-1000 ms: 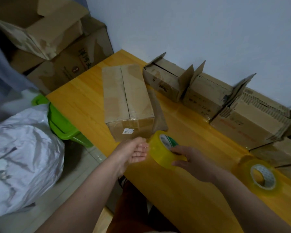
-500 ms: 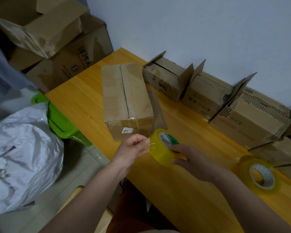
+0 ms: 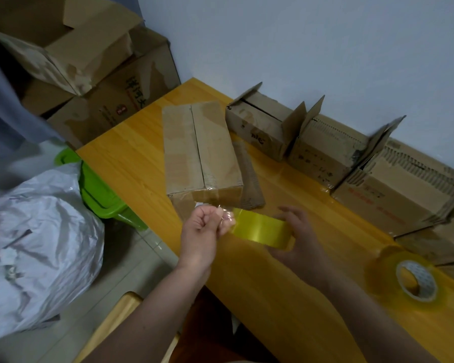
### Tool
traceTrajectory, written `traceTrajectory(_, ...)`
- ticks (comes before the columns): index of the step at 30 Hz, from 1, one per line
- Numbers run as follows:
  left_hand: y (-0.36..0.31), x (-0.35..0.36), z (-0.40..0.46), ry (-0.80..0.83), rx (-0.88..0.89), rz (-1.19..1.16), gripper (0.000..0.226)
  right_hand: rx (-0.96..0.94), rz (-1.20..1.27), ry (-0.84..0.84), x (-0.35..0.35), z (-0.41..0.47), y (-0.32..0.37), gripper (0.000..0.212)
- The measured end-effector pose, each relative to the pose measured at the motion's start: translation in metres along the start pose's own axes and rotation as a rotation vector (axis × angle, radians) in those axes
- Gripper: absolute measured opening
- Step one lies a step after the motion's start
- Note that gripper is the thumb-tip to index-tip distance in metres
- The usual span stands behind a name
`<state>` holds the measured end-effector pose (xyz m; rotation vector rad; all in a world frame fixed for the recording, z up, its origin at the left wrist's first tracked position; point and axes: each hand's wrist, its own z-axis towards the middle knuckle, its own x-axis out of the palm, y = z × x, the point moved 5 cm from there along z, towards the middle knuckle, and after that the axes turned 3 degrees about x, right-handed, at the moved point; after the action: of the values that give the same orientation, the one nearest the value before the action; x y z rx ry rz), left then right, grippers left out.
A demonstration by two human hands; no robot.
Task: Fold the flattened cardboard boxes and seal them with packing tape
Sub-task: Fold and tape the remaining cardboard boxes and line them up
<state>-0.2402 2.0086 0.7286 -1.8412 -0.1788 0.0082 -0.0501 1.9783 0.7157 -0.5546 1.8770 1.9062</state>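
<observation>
A folded cardboard box (image 3: 199,150) lies on the wooden table (image 3: 131,163), its top flaps closed along a centre seam. Just in front of it my right hand (image 3: 302,244) grips a roll of yellow packing tape (image 3: 262,227). My left hand (image 3: 205,229) pinches the loose clear end of the tape (image 3: 227,214) at the roll's left side, fingers curled. The tape end sits near the box's front face.
Three folded boxes (image 3: 323,148) with raised flaps stand along the wall. A second tape roll (image 3: 406,276) lies on the table at right. Large boxes (image 3: 71,48) are stacked at back left. A green bin (image 3: 100,195) and white plastic bag (image 3: 37,237) sit left of the table.
My left hand closed from open fingers into a pinch on the tape end and drew it slightly left. The roll turned in my right hand, its core now facing away.
</observation>
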Motion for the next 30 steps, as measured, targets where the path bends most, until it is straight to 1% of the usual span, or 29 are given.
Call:
traceTrajectory(2,0.0,0.0,0.001,0.009,-0.083,-0.116,0.018,0.091,0.219,-0.092,-0.001,0.001,0.0,0.057)
traceTrajectory(5,0.005,-0.002,0.006,-0.005,-0.291,-0.398,0.015,0.32,0.579,-0.206,0.002,0.002,-0.01,0.064)
traceTrajectory(7,0.01,-0.003,0.006,-0.013,-0.43,-0.594,0.01,0.418,0.68,-0.206,0.008,0.004,-0.016,0.057)
traceTrajectory(9,0.013,-0.005,0.004,0.008,-0.489,-0.661,0.009,0.475,0.841,-0.146,0.022,0.008,-0.017,0.05)
traceTrajectory(10,0.013,-0.005,0.003,0.024,-0.501,-0.662,0.009,0.497,0.934,-0.131,0.027,0.009,-0.018,0.052)
traceTrajectory(11,0.014,-0.006,0.003,0.039,-0.506,-0.657,0.009,0.498,1.015,-0.122,0.029,0.011,-0.018,0.06)
traceTrajectory(13,0.013,-0.007,0.002,0.069,-0.515,-0.667,0.009,0.509,1.061,-0.111,0.033,0.016,-0.016,0.084)
traceTrajectory(14,0.011,-0.008,0.003,0.081,-0.519,-0.678,0.008,0.517,1.031,-0.106,0.034,0.016,-0.016,0.091)
traceTrajectory(15,0.011,-0.01,0.005,0.083,-0.518,-0.689,0.008,0.517,0.992,-0.094,0.036,0.016,-0.014,0.087)
traceTrajectory(17,0.008,-0.015,0.009,0.073,-0.5,-0.691,0.007,0.522,0.934,-0.074,0.039,0.016,-0.01,0.055)
traceTrajectory(18,0.006,-0.019,0.01,0.064,-0.485,-0.653,0.008,0.54,0.901,-0.066,0.04,0.016,-0.009,0.041)
traceTrajectory(20,0.01,-0.027,0.01,0.022,-0.457,-0.48,0.011,0.5,0.778,-0.048,0.034,0.017,-0.001,0.035)
traceTrajectory(22,0.017,-0.037,0.008,-0.071,-0.402,-0.268,0.012,0.363,0.616,-0.054,0.024,0.02,0.011,0.037)
traceTrajectory(23,0.018,-0.042,0.007,-0.116,-0.355,-0.191,0.008,0.276,0.529,-0.049,0.02,0.021,0.017,0.041)
traceTrajectory(24,0.014,-0.046,0.006,-0.157,-0.307,-0.151,0.002,0.188,0.387,-0.056,0.014,0.022,0.019,0.045)
traceTrajectory(26,0.006,-0.062,0.009,-0.26,-0.229,-0.125,0.013,0.06,-0.029,-0.133,0.001,0.024,0.016,0.057)
traceTrajectory(27,0.004,-0.072,0.013,-0.287,-0.201,-0.121,0.013,0.03,-0.253,-0.187,-0.007,0.026,0.012,0.064)
traceTrajectory(28,0.001,-0.08,0.016,-0.286,-0.185,-0.11,0.01,0.017,-0.411,-0.22,-0.014,0.027,0.007,0.068)
traceTrajectory(29,0.0,-0.085,0.019,-0.26,-0.179,-0.089,0.007,0.025,-0.486,-0.231,-0.019,0.027,0.006,0.069)
traceTrajectory(30,0.001,-0.086,0.02,-0.233,-0.184,-0.067,0.006,0.047,-0.484,-0.244,-0.022,0.028,0.005,0.069)
